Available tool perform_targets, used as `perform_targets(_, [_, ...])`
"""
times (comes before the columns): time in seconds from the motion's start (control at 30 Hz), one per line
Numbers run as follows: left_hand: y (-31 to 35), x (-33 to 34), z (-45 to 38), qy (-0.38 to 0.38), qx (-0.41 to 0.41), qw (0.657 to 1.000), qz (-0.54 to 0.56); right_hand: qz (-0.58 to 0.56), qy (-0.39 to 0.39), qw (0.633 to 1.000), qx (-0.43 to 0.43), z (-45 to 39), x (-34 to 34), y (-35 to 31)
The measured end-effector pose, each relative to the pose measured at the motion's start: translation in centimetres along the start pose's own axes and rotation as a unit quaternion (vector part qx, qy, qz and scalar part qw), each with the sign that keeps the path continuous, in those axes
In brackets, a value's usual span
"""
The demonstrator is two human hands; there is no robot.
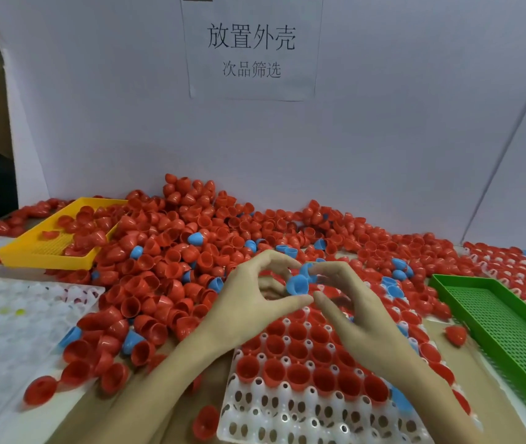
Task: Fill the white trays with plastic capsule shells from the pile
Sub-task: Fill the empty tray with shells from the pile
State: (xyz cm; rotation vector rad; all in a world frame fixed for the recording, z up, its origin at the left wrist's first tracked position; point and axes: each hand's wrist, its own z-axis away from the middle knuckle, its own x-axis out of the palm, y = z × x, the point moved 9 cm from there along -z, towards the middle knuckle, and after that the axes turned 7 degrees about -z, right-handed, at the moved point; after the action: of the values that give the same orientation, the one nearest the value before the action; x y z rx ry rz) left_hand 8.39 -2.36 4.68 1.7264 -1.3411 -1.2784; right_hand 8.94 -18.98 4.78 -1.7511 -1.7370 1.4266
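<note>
White wall behind, red shell pile (191, 251) on the desk (159, 421). Both hands, left hand (255, 302) and right hand (351, 302), pinch one blue shell (298, 284) with curled fingers above the half-filled white tray (271, 421).

White tray (255, 421) cut off by bottom edge; hands hide far rows.

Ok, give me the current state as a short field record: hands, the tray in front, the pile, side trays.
left hand: fingers curled, touching a blue shell
right hand: pinching the same blue shell from the other side
white tray: in front of the person, far rows hold red shells, near rows open
pile: mostly red shells, a few blue, beyond the tray
yellow tray: far left, some red shells inside
green tray: right, no shells seen inside
sign: paper on the back wall
</note>
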Motion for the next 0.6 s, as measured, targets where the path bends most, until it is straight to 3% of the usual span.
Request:
perform_targets(0.13, [1.4,0.3,0.5,0.02,0.081,0.993,-0.085,-0.059,-0.009,0.998,0.03,-0.3,0.2,0.3])
perform_targets(0.27, [1.8,0.8,0.3,-0.09,0.117,0.976,-0.161,-0.05,0.016,0.997,0.048,-0.4,-0.1,0.4])
perform_targets(0.3, [1.6,-0.4,0.0,-0.088,0.11,0.975,-0.173,-0.048,0.013,0.997,0.052,-0.3,-0.3,0.3])
perform_targets(0.4, [1.0,-7.4,-1.1,0.079,0.092,0.968,-0.222,-0.057,-0.075,0.994,0.048,0.6,1.1,-1.1])
perform_targets(0.47, [-0.2,-10.6,-0.9,0.178,0.08,0.923,-0.33,-0.049,-0.146,0.987,0.043,1.9,3.3,-2.2])
perform_targets(0.6, [-4.5,-10.7,-1.2,0.148,0.035,0.867,-0.474,0.02,-0.222,0.974,0.036,3.6,7.3,-2.9])
